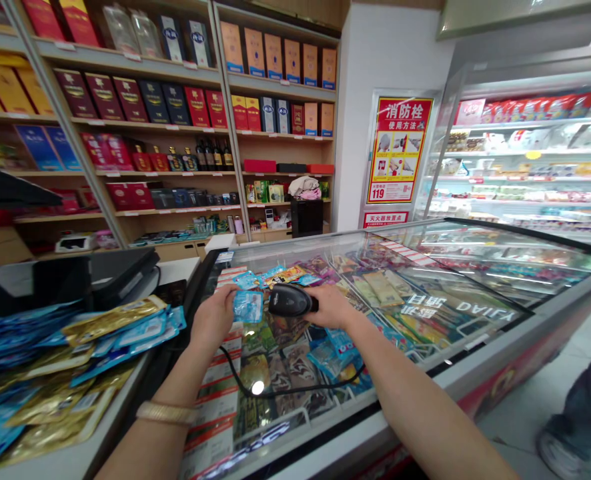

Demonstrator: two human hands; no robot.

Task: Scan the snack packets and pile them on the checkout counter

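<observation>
My left hand point(219, 315) pinches a small blue packet point(248, 307) and holds it upright above the glass lid of the chest freezer point(475, 347). My right hand point(331, 305) is wrapped round the grip of a black barcode scanner point(290, 300), whose head points left at the packet from very close. The scanner's black cable point(275, 390) loops down over the glass under my arms. A few more blue and orange packets point(280, 275) lie on the glass just beyond my hands, and some blue ones point(333, 350) lie below my right wrist.
A heap of blue and gold packets point(65, 360) covers the counter at left, beside a black till point(100, 273). Shelves of boxed goods and bottles point(175, 107) fill the back wall. An open chiller point(530, 160) stands at right. Another person's leg and shoe point(583, 413) show at the lower right.
</observation>
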